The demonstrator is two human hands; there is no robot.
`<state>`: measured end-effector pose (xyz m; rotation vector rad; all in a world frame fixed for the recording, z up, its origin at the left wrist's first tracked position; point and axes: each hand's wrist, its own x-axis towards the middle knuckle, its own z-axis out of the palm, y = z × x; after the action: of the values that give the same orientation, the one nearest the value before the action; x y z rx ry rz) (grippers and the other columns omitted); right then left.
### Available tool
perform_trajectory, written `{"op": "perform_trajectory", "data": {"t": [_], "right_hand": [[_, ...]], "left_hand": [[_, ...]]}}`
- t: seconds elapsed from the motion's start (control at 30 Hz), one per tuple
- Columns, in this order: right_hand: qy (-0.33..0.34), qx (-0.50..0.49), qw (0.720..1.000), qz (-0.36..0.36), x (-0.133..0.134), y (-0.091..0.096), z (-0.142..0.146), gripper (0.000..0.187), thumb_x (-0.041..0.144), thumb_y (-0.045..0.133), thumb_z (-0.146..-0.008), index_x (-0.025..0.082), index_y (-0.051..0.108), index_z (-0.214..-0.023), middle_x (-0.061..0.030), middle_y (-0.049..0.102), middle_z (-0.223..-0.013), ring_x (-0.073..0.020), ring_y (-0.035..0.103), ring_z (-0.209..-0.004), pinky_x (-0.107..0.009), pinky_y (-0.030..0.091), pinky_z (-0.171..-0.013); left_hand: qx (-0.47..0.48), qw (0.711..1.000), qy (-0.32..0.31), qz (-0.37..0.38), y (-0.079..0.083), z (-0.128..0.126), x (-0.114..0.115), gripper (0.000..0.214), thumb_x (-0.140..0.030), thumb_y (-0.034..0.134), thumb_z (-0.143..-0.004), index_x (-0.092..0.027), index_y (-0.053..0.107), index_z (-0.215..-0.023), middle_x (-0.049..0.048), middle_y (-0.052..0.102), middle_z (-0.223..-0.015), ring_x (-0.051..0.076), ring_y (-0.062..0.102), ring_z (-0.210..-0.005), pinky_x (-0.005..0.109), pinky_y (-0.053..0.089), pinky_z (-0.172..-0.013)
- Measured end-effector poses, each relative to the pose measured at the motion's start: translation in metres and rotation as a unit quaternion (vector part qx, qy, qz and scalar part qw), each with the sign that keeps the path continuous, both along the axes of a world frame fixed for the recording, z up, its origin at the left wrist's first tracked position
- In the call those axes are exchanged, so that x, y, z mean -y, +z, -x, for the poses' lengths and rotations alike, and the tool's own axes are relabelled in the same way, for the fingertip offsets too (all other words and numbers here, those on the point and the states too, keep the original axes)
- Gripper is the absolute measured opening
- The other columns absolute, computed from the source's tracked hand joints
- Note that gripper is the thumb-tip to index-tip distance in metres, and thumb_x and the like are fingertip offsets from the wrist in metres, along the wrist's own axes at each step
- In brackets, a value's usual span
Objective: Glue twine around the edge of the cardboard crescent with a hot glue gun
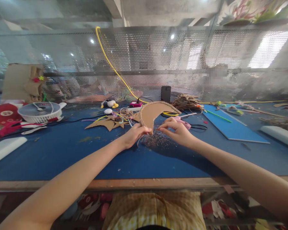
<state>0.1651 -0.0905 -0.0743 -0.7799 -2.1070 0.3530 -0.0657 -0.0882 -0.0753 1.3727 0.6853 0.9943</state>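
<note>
Left hand: fingers pinching lower end of cardboard crescent, over blue tabletop. Right hand: fingertips narrowed, just right of crescent's lower end; cannot tell if holding anything. Pink tool right of crescent; cardboard cut-outs left; black phone behind.

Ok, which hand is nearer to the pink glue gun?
Right. The right hand is just in front of the pink glue gun; the left hand is farther off, to its left, holding the cardboard crescent.
</note>
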Motion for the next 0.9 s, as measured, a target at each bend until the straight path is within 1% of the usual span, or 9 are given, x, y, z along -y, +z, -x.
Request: {"op": "perform_trajectory", "data": {"t": [0.17,0.3,0.4,0.47,0.53,0.6,0.7,0.77,0.9], "right_hand": [[-0.041,-0.086,0.995,0.006,-0.003,0.007,-0.003,0.026,0.047,0.062,-0.092,0.026,0.078,-0.09,-0.0039,0.075,-0.089,-0.0223,0.064,-0.092,-0.042,0.05,-0.091],[-0.056,-0.142,0.988,0.006,-0.005,0.007,-0.003,0.023,0.048,0.068,-0.088,0.027,0.077,-0.086,-0.0052,0.077,-0.094,-0.0244,0.067,-0.098,-0.045,0.05,-0.095],[0.005,-0.194,0.976,0.099,-0.005,0.004,-0.003,0.027,0.051,0.068,-0.088,0.024,0.074,-0.09,-0.0068,0.077,-0.107,-0.0239,0.067,-0.108,-0.043,0.05,-0.099],[0.068,-0.23,0.954,0.18,-0.004,0.003,-0.003,0.03,0.053,0.065,-0.09,0.023,0.069,-0.093,-0.0072,0.076,-0.112,-0.0227,0.067,-0.111,-0.044,0.048,-0.103],[0.113,-0.252,0.933,0.231,-0.002,0.003,-0.001,0.031,0.054,0.064,-0.091,0.023,0.062,-0.092,-0.0058,0.077,-0.103,-0.0214,0.069,-0.108,-0.044,0.047,-0.105],[0.13,-0.256,0.927,0.241,0.0,0.004,0.0,0.031,0.054,0.064,-0.091,0.024,0.059,-0.089,-0.0027,0.075,-0.086,-0.0196,0.069,-0.098,-0.042,0.047,-0.102],[0.106,-0.238,0.941,0.217,-0.001,0.004,-0.001,0.03,0.053,0.064,-0.091,0.023,0.061,-0.09,0.0016,0.066,-0.069,-0.0163,0.064,-0.078,-0.037,0.05,-0.089],[0.044,-0.206,0.96,0.184,-0.005,0.003,-0.004,0.03,0.052,0.064,-0.091,0.022,0.065,-0.091,0.0016,0.064,-0.068,-0.0156,0.06,-0.071,-0.036,0.05,-0.081],[-0.089,-0.089,0.992,0.011,-0.016,0.0,-0.014,0.024,0.046,0.066,-0.088,0.023,0.073,-0.085,-0.0061,0.072,-0.09,-0.0226,0.063,-0.091,-0.044,0.049,-0.09]], "left_hand": [[-0.041,0.999,0.005,-0.03,-0.003,0.003,-0.003,0.019,-0.033,0.074,-0.073,-0.016,0.072,-0.083,0.0044,0.072,-0.086,0.022,0.063,-0.088,0.035,0.046,-0.091],[-0.081,0.995,0.014,-0.063,-0.003,0.004,-0.006,0.026,-0.04,0.075,-0.077,-0.016,0.076,-0.087,0.0078,0.076,-0.095,0.027,0.066,-0.099,0.039,0.045,-0.097],[-0.095,0.993,0.026,-0.069,-0.001,0.004,-0.006,0.033,-0.047,0.075,-0.079,-0.015,0.079,-0.089,0.0106,0.077,-0.102,0.029,0.066,-0.105,0.041,0.045,-0.1],[-0.103,0.992,0.03,-0.069,0.0,0.003,-0.006,0.036,-0.049,0.076,-0.079,-0.015,0.08,-0.09,0.0115,0.077,-0.103,0.03,0.066,-0.107,0.041,0.044,-0.102],[-0.104,0.992,0.033,-0.07,0.0,0.003,-0.006,0.036,-0.05,0.077,-0.079,-0.016,0.08,-0.089,0.0114,0.078,-0.104,0.03,0.065,-0.11,0.042,0.043,-0.104],[-0.106,0.991,0.039,-0.071,-0.001,0.004,-0.006,0.036,-0.051,0.077,-0.079,-0.017,0.081,-0.088,0.011,0.078,-0.105,0.031,0.064,-0.113,0.042,0.042,-0.105],[-0.116,0.989,0.057,-0.066,-0.001,0.005,-0.008,0.038,-0.053,0.075,-0.079,-0.016,0.081,-0.089,0.0113,0.077,-0.108,0.032,0.061,-0.118,0.043,0.04,-0.107],[-0.12,0.988,0.071,-0.067,0.0,0.006,-0.01,0.038,-0.053,0.074,-0.08,-0.017,0.081,-0.091,0.0114,0.076,-0.11,0.032,0.059,-0.121,0.043,0.038,-0.107],[-0.096,0.989,0.084,-0.076,0.001,0.007,-0.011,0.035,-0.051,0.071,-0.083,-0.019,0.081,-0.092,0.0105,0.076,-0.112,0.032,0.057,-0.123,0.042,0.039,-0.104]]}}
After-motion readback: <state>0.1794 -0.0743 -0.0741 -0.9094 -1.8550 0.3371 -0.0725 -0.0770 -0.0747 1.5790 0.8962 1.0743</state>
